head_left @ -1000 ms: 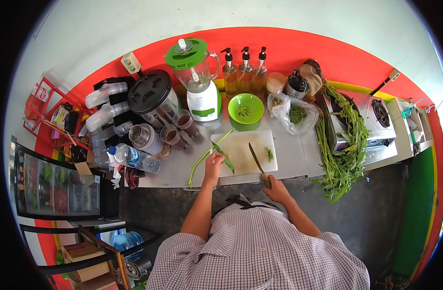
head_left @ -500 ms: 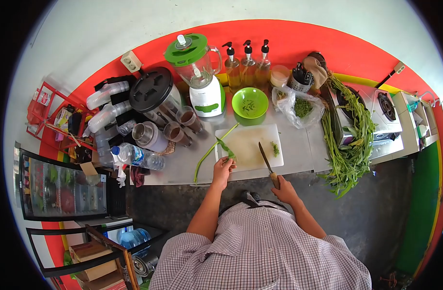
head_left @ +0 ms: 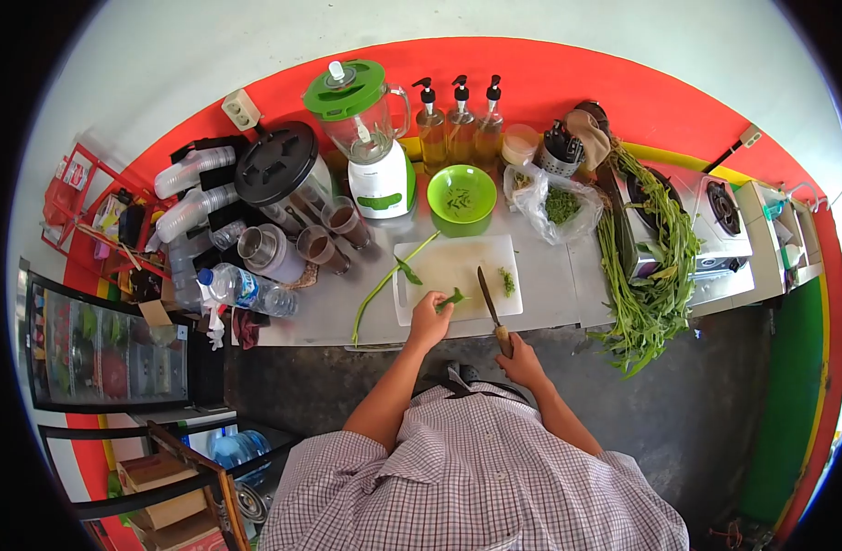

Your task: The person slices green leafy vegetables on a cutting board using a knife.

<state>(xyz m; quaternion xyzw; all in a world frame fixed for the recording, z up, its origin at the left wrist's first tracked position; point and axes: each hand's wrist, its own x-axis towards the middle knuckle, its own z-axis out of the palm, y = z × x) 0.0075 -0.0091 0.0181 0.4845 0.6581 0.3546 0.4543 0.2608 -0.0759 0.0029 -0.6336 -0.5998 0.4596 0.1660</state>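
Note:
My left hand [head_left: 430, 318] pinches a small green leaf [head_left: 452, 298] over the front of the white cutting board [head_left: 502, 310]. My right hand [head_left: 522, 360] is closed round the wooden handle of a knife [head_left: 487, 296], its blade slanting up over the board. Another leaf [head_left: 407, 270] lies at the board's left side. A small heap of chopped greens [head_left: 507, 282] sits to the right of the blade. One long green stalk [head_left: 373, 303] rests along the board's left edge. Behind the board stands a green bowl [head_left: 479, 213] with small green bits inside.
To the left are a blender [head_left: 378, 188], two brown-tinted cups [head_left: 322, 250], a water bottle [head_left: 279, 301] and a black-lidded container [head_left: 276, 163]. Pump bottles [head_left: 460, 138] line the wall. On the right, a plastic bag of greens [head_left: 562, 204] and leafy stalks [head_left: 655, 275] lie beside and over the stove [head_left: 722, 230].
My left hand has moved right, toward the knife, with a leaf in its fingers. A leaf now lies apart from it on the board. My right hand keeps its hold on the knife.

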